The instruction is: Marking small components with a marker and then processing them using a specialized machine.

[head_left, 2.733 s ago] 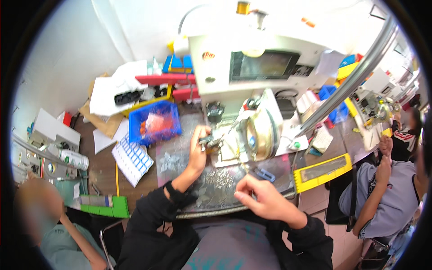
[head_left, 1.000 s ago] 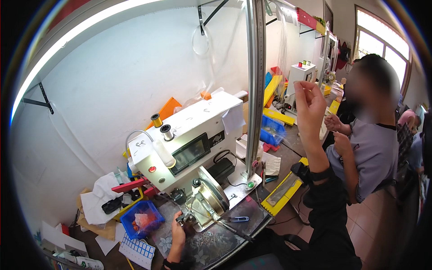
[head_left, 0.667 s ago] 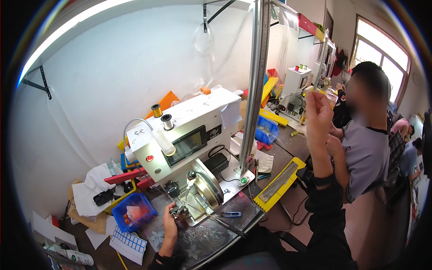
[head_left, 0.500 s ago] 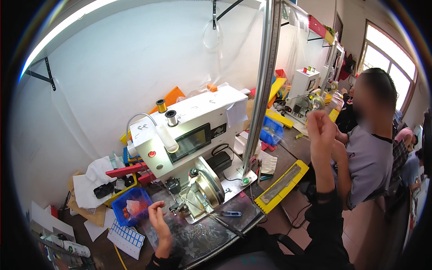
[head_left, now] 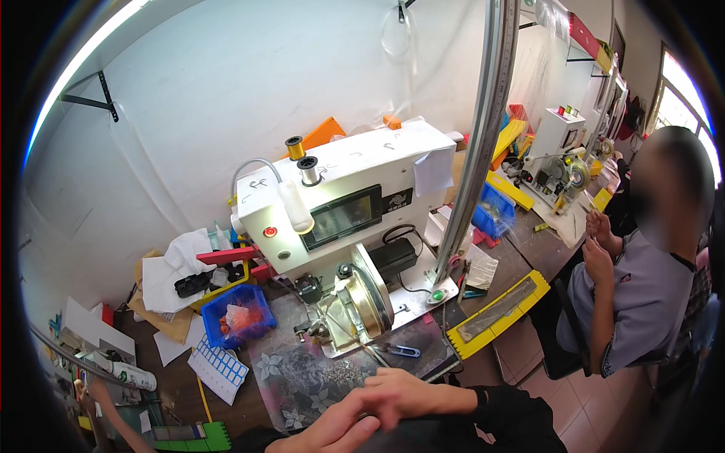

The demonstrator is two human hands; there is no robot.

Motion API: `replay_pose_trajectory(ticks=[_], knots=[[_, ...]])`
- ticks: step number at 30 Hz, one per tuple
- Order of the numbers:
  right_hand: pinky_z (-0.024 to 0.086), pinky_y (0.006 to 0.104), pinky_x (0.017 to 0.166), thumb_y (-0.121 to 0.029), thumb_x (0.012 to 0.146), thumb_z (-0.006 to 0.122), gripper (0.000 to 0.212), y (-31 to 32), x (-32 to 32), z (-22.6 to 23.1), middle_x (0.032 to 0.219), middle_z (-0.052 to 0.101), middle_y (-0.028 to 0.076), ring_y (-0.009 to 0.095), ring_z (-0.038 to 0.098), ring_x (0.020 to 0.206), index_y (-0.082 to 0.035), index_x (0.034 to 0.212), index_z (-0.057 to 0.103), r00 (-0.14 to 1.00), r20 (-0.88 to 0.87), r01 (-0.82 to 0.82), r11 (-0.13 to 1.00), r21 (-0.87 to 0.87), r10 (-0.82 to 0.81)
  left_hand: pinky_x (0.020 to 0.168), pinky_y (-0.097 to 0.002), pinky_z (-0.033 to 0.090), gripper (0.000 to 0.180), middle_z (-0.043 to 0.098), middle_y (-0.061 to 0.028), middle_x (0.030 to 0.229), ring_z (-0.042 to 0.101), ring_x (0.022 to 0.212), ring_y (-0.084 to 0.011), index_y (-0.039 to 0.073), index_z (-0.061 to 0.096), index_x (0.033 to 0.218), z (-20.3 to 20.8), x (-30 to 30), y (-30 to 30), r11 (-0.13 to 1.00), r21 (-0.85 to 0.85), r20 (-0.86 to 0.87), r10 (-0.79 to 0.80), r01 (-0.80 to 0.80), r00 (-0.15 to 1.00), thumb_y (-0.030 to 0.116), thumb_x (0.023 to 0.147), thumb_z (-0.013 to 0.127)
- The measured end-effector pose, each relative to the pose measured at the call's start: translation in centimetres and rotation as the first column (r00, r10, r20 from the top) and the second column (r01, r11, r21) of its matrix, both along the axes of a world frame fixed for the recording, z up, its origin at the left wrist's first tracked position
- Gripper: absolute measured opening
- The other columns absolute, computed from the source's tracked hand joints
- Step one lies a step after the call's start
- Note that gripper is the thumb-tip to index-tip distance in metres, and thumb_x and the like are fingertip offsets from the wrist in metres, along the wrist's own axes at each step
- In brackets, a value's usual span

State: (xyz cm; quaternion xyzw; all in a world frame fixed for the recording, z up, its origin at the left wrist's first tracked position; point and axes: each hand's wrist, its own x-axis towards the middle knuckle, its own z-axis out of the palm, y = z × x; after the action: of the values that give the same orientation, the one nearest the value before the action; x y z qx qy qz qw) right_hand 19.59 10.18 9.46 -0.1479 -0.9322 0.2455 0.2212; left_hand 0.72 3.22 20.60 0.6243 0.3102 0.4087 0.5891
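Best to hold bare left hand (head_left: 338, 426) and bare right hand (head_left: 409, 394) – touching at the frame's lower centre, too overlapped to say whether gripping anything – clear of the loose pile of small silvery metal pieces (head_left: 344, 373), just above on the dark, flower-patterned mat (head_left: 273, 377); probably easily scattered.

Right hand (head_left: 404, 391) lowered, now against left hand (head_left: 336, 424).

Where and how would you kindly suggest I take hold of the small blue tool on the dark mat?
Probably pinch across the middle of the small blue tool, from above and the front: it lies flat, long and narrow, with the white machine behind.
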Motion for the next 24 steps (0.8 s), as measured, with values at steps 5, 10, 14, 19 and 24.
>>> replay_pose_trajectory(ticks=[5,10,14,19,24], knots=[[0.04,0.0349,0.066,-0.024,0.091,0.072,0.015,-1.2,1.0,0.2,0.08,0.057,0.001,0.019,0.056,0.072,-0.012,0.099,0.067,0.984,-0.173,0.02,0.989,-0.144,-0.045,0.062,-0.0274,0.036,0.012,0.052,-0.0025,0.074,0.043,0.064,-0.0098,0.003,0.053,0.104,-1.3,-3.6,-1.3,0.939,-0.341,0.395,0.106,0.039,0.913,0.008,0.107,0.042],[0.046,0.0347,0.078,-0.022,0.09,0.074,0.018,-1.5,1.1,2.5,0.094,0.065,0.004,0.022,0.063,0.085,-0.009,0.102,0.07,0.953,-0.301,-0.113,0.965,-0.237,0.038,0.058,-0.0246,0.035,0.012,0.048,0.002,0.073,0.043,0.063,-0.0073,0.004,0.056,0.11,-6.5,-5.8,-0.5,0.915,-0.402,-0.158,-0.028,-0.039,0.987,0.011,0.106,0.047],[0.046,0.0419,0.096,-0.027,0.093,0.067,0.03,-1.8,-1.6,3.9,0.11,0.067,0.011,0.028,0.064,0.103,-0.004,0.112,0.066,0.89,-0.444,-0.028,0.984,0.177,0.105,0.069,-0.0253,0.044,0.023,0.059,-0.0009,0.089,0.054,0.077,-0.0094,0.003,0.059,0.122,-11.3,-6.4,-1.4,0.996,-0.086,-0.44,-0.061,0.025,0.896,0.015,0.105,0.05],[0.042,0.0442,0.104,-0.033,0.094,0.065,0.024,-0.2,-2.1,2.7,0.086,0.059,0.004,0.022,0.062,0.091,-0.009,0.093,0.062,0.995,-0.028,0.104,0.966,0.238,-0.1,0.075,-0.0254,0.046,0.028,0.064,-0.0023,0.096,0.055,0.085,-0.0085,0.003,0.061,0.125,-11.9,-9.3,-2.1,0.91,-0.403,-0.504,-0.307,0.094,0.808,0.02,0.104,0.054],[0.039,0.0312,0.06,-0.032,0.089,0.074,0.033,0.6,2.1,0.9,0.065,0.044,-0.003,0.015,0.052,0.062,-0.016,0.072,0.051,0.96,-0.151,0.271,0.918,0.291,-0.236,0.067,-0.0211,0.042,0.018,0.061,0.0028,0.09,0.052,0.078,-0.0039,0.003,0.064,0.113,-9.2,-13.1,-2.4,0.871,-0.485,-0.389,-0.132,-0.081,0.912,0.016,0.103,0.057]])
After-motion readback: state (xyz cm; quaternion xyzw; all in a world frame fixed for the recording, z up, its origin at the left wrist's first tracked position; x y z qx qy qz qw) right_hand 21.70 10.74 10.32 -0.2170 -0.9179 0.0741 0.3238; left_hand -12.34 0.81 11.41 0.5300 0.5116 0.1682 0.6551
